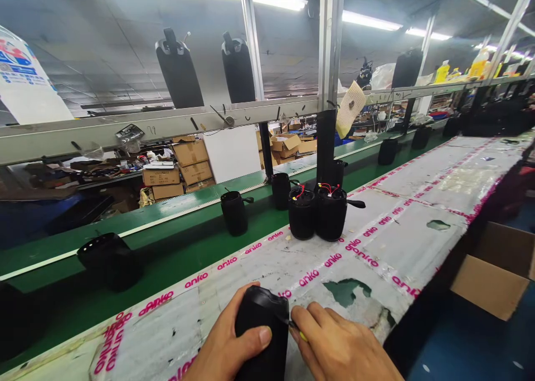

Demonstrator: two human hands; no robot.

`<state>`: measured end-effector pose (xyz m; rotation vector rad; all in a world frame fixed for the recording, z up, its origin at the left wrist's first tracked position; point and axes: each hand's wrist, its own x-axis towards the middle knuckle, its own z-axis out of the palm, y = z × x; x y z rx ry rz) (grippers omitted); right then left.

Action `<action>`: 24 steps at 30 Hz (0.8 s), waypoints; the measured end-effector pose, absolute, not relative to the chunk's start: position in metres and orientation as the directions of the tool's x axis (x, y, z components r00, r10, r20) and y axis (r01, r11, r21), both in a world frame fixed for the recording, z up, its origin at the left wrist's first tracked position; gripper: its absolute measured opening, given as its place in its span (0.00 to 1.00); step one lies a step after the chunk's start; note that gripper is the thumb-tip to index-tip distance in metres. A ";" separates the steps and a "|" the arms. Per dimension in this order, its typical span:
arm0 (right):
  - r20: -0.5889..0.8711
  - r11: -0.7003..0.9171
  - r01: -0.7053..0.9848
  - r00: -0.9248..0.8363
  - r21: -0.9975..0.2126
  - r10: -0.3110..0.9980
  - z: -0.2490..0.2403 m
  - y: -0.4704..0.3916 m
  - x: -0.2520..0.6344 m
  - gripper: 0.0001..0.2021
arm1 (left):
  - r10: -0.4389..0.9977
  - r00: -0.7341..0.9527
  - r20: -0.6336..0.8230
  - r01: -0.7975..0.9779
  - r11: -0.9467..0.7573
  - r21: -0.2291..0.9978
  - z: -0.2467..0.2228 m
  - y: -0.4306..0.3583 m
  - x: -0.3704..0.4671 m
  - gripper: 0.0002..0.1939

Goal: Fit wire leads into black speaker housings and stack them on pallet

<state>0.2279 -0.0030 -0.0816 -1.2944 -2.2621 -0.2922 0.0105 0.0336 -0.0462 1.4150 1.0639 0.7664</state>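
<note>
Left hand [234, 339] pinches the black cylinder [264, 333] at six o'clock, right hand [330, 342] pinching a yellow-tipped tool [301, 334] at its edge, bare tabletop [234, 292] stretching toward eleven!

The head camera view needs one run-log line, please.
left hand: holds black rounded cylinder | right hand: slim part-yellow tool at its top edge | white-covered bench: two black cylinders, red wires on top

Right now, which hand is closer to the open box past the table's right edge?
Right. The right hand, holding the yellow tool, is left of the box; the left hand is farther left, around the black cylinder.
</note>
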 end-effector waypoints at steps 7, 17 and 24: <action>0.530 0.520 0.851 -0.408 -0.075 0.744 -0.078 -0.004 0.230 0.05 | 0.910 0.397 -0.120 0.165 0.058 0.985 -0.046 0.033 0.012 0.40; 0.535 0.506 0.860 -0.400 -0.060 0.744 -0.079 -0.006 0.229 0.05 | 0.916 0.381 -0.123 0.163 0.064 0.985 -0.043 0.032 0.016 0.41; 0.536 0.382 0.924 -0.320 -0.004 0.781 -0.067 -0.005 0.215 0.09 | 0.968 0.243 -0.066 0.217 0.012 0.976 -0.059 0.035 0.001 0.37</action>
